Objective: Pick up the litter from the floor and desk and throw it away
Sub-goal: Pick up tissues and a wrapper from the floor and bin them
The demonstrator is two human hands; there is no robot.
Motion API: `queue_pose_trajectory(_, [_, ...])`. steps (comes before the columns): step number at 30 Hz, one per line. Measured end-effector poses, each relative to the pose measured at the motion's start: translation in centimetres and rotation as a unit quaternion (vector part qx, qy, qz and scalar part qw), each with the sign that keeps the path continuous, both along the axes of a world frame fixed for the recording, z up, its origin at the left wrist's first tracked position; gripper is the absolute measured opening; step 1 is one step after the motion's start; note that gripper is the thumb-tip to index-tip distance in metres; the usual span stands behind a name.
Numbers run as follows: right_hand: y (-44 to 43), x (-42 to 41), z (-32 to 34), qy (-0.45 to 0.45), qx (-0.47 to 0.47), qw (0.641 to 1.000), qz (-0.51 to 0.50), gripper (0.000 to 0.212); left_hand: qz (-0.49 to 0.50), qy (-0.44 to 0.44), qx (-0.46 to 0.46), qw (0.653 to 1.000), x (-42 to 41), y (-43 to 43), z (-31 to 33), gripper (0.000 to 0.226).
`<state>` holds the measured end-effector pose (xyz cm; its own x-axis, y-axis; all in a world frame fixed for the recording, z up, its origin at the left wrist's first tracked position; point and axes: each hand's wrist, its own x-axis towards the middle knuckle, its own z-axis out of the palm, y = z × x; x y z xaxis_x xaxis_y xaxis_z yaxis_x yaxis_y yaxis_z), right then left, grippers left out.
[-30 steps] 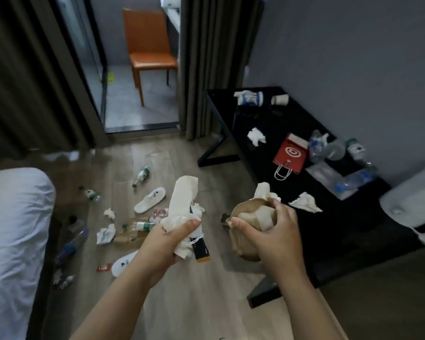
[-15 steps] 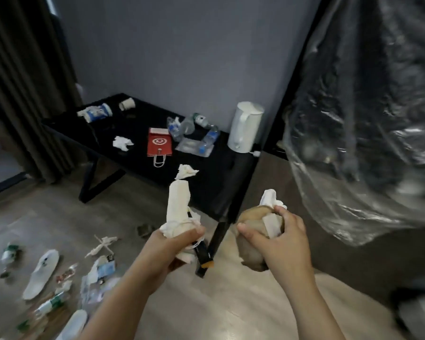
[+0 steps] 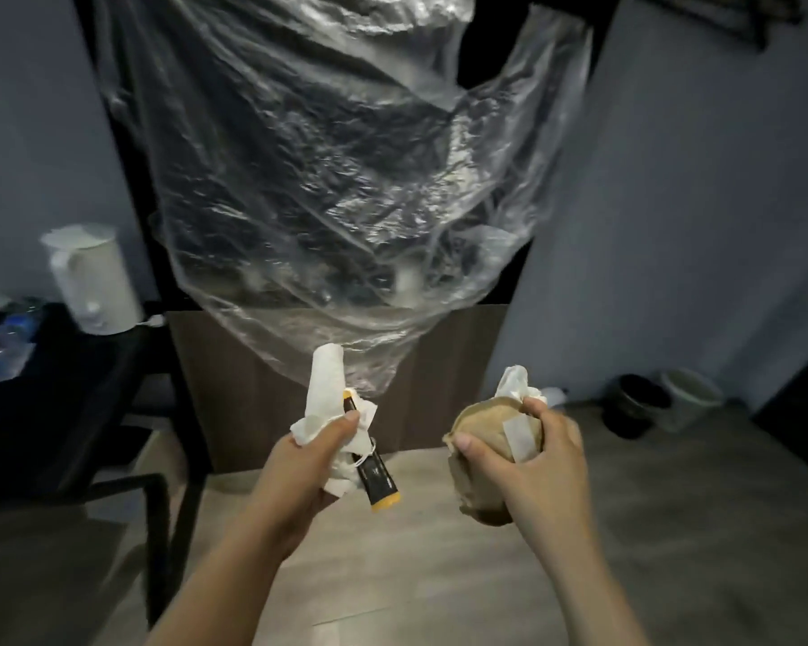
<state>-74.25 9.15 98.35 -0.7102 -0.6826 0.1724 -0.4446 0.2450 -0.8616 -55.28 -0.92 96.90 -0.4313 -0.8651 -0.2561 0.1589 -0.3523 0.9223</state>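
A lived-in room: white kettle (image 3: 95, 278) on a black desk (image 3: 66, 366), wood-look floor (image 3: 439, 575), hanging clear plastic bag (image 3: 327, 179).

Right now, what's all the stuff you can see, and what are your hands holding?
Plastic bag: one, clear, hanging ahead.
Kettle: one, white, on the black desk, left.
Bins: two, one dark, one pale, on the floor, right.
Paper towel: one wad, white, in left hand.
Tube: one, black with orange ends, in left hand.
Paper bag: one, brown, crumpled, in right hand.
Tissue: one, white, atop the paper bag.
Left hand: gripping.
Right hand: gripping.
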Motion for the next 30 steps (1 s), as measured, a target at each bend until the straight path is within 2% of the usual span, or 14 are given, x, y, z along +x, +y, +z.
queue_pose_trajectory(9, [9.7,-17.0,-0.2,-0.004,-0.011,0.990,-0.142,0.084,-0.131,-0.001,0.005,0.991,-21.0,4.9,-0.3,0.017])
queue_pose_trajectory(12, [11.3,-20.8,-1.0,-0.010,-0.006,0.983,-0.183,0.087,-0.176,-0.013,-0.005,0.984,-26.0,4.9,-0.7,0.033])
queue_pose_trajectory(14, [11.7,-23.1,-1.7,-0.009,-0.006,0.978,-0.207,0.087,-0.198,-0.029,-0.007,0.980,-29.0,4.4,-1.3,0.035])
queue_pose_trajectory(20, [8.9,-30.5,-3.3,-0.001,0.001,0.962,-0.273,0.090,-0.269,-0.021,-0.018,0.963,-38.2,0.3,-1.9,0.014])
queue_pose_trajectory(30, [-0.3,-41.5,-2.6,-0.013,0.023,0.939,-0.342,0.094,-0.338,-0.019,-0.043,0.940,-52.3,-11.6,-2.2,0.016])
